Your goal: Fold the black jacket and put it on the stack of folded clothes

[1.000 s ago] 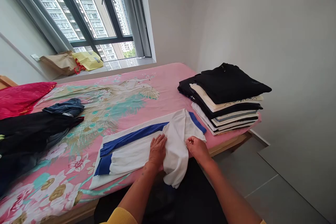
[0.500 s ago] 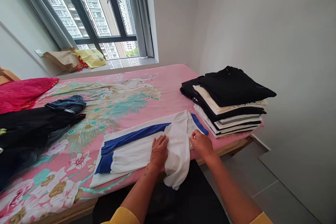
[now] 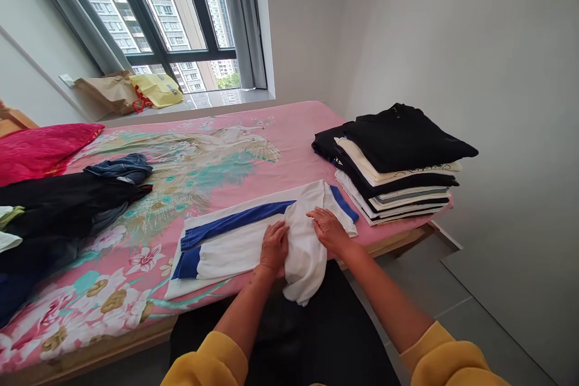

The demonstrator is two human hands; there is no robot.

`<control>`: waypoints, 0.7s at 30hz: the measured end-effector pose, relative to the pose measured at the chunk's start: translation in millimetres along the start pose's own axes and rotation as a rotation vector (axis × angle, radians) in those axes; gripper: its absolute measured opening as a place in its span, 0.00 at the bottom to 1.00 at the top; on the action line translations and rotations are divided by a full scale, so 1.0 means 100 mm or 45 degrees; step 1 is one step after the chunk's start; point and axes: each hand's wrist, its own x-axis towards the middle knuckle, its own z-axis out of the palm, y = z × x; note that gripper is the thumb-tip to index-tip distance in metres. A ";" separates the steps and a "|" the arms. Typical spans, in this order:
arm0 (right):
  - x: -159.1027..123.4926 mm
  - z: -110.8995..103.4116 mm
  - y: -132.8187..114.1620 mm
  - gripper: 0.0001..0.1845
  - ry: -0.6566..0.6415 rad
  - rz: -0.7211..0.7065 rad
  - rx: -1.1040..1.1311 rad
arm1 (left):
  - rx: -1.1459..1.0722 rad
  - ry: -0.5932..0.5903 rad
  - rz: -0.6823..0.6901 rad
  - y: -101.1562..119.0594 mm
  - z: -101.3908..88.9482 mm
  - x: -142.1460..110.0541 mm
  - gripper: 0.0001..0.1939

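Observation:
A white garment with blue trim lies partly folded in a long strip along the bed's near edge. One white sleeve or flap hangs over the edge toward my lap. My left hand rests flat on the cloth, just left of the hanging part, fingers stretched out. To its right, my right hand lies on the upper part of that flap with its fingers extended and touching the fabric; their undersides are hidden.
A tall stack of folded clothes, black on top, stands on the bed's right corner. Dark unfolded clothes are heaped at left beside a red pillow. Paper and yellow bags sit on the windowsill.
My right hand has left the garment's near right edge and moved left and up onto the white flap, its fingers opening from a pinch. My left hand stays on the cloth.

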 end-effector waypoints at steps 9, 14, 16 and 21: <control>-0.15 0.37 0.13 0.23 -0.233 0.049 -0.140 | -0.565 0.060 -1.098 0.19 -0.07 -1.56 0.19; -0.16 0.39 0.11 0.23 -0.222 0.064 -0.160 | -0.957 -0.143 -1.454 0.00 0.00 -1.66 0.24; -0.16 0.40 0.10 0.23 -0.217 0.077 -0.166 | -1.064 -0.256 -1.411 -0.02 0.02 -1.59 0.26; -0.17 0.44 0.09 0.23 -0.188 0.094 -0.181 | -0.939 -0.361 -1.196 -0.02 0.17 -1.51 0.29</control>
